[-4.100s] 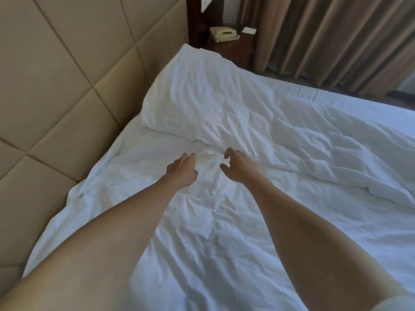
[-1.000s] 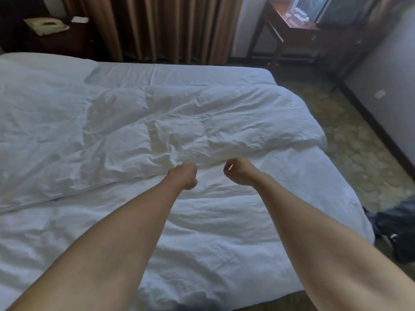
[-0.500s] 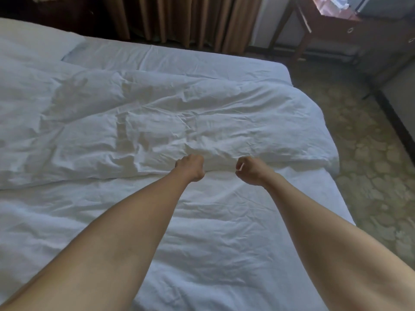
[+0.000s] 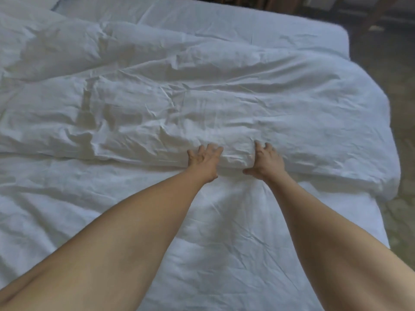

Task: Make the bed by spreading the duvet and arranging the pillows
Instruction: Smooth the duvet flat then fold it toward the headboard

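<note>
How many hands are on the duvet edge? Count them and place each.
2. The left hand rests on the near edge of the duvet, fingers spread; the right hand is beside it on the same edge, toward the foot. None seem hidden.

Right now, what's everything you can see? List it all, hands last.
duvet: one, white, bunched across the far half of the bed, its near edge folded.
sheet: one, white, wrinkled, bare on the near half and along the far strip.
floor: patterned, dim, right of the bed.
dark wooden furniture: legs only, top right.
left hand: fingers spread on the duvet's edge.
right hand: fingers spread on the same edge, thumb low; no closed grip visible.
</note>
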Demonstrator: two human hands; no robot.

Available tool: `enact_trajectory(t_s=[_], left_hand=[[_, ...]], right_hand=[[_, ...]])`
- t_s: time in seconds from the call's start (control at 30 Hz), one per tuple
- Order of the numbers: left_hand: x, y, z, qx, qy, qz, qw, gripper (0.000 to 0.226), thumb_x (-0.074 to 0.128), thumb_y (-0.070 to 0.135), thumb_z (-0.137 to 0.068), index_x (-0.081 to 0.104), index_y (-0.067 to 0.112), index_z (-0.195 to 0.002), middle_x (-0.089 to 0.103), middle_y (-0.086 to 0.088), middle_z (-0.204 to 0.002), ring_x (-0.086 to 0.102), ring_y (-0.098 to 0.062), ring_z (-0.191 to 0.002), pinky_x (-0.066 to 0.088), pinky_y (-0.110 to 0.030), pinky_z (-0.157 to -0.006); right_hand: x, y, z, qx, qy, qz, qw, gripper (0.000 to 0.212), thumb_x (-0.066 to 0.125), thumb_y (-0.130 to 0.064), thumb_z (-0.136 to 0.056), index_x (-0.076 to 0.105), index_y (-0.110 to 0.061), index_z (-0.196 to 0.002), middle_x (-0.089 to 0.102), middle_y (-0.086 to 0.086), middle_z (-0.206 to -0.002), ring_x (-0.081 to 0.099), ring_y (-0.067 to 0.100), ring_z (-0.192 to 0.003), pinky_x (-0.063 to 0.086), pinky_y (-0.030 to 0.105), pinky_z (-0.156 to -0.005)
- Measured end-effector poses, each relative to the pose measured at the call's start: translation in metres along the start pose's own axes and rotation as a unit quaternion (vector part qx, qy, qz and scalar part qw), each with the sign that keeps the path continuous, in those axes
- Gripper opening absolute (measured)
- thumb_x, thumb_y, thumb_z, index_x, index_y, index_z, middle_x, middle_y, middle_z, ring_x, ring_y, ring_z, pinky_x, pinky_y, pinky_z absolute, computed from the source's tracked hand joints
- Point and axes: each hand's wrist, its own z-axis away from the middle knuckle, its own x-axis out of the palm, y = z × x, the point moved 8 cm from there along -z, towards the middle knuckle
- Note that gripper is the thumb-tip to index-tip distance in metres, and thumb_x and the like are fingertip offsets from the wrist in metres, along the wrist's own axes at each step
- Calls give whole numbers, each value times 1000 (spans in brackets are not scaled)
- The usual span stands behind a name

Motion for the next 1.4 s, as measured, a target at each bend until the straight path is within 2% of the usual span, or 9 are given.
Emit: enact_trajectory(t_s=[0.13,0.33,0.47,0.57,0.83,0.93,1.13,1.27,1.4], left_hand=[[36,6,-49,-32,-31,-19,999,65,64,19,-87,31,22,-142,37,-6,-140,37,-29,-129,33,-52,-99],[30,23,-84,9,75,-16,997,28,43,10,-95,54,14,-121,59,-12,-124,56,-34,-114,41,-41,-92],[22,24,-63,16,118,6,993,24,39,24,-100,57,14,-112,68,-14,-112,62,-36,-103,43,-38,-82],[19,16,-31,-23,133,1,991,46,35,46,-98,67,13,-103,70,-16,-104,65,-35,-98,45,-37,-76],[56,36,12,-9,-117,-85,989,54,39,54,-92,59,14,-121,59,-12,-129,56,-31,-117,42,-37,-92],[59,78,5,65,-106,-73,990,55,55,51,-86,46,17,-128,50,-8,-136,50,-29,-124,43,-39,-94],[59,207,-13,161,-3,-32,986,53,63,22,-86,38,17,-132,46,-8,-129,48,-31,-120,44,-42,-89],[62,251,-25,148,63,-14,987,33,48,8,-94,44,15,-126,56,-9,-125,55,-33,-114,46,-41,-85],[65,260,-16,190,84,-78,975,26,46,29,-99,50,17,-122,66,-10,-114,64,-33,-103,48,-37,-76]], right_hand=[[30,33,-38,7,35,54,998,72,69,-33,-83,31,-25,-144,33,5,-145,27,25,-140,20,48,-116],[15,57,-60,-4,171,52,984,23,49,-16,-95,68,-12,-107,66,13,-110,58,34,-108,40,38,-95],[0,54,-39,-37,184,52,981,23,47,-18,-97,68,-10,-94,71,17,-96,66,37,-92,44,37,-80],[15,41,-5,-44,161,15,986,31,44,-28,-99,68,-9,-96,72,18,-96,67,36,-93,46,37,-80],[66,66,49,-63,-16,-25,998,51,41,-58,-95,62,-14,-111,64,13,-117,58,32,-112,42,40,-90],[51,119,41,-54,16,42,998,62,57,-71,-76,57,-24,-117,56,4,-122,51,25,-117,33,41,-96],[16,263,11,123,88,110,982,75,67,-44,-80,32,-25,-144,31,16,-151,23,31,-144,14,45,-116],[18,304,7,131,118,28,984,34,51,-17,-92,56,-9,-125,62,21,-121,57,39,-115,43,44,-98],[22,305,35,70,113,50,990,24,49,-16,-92,61,-11,-112,67,21,-107,64,41,-101,50,42,-81]])
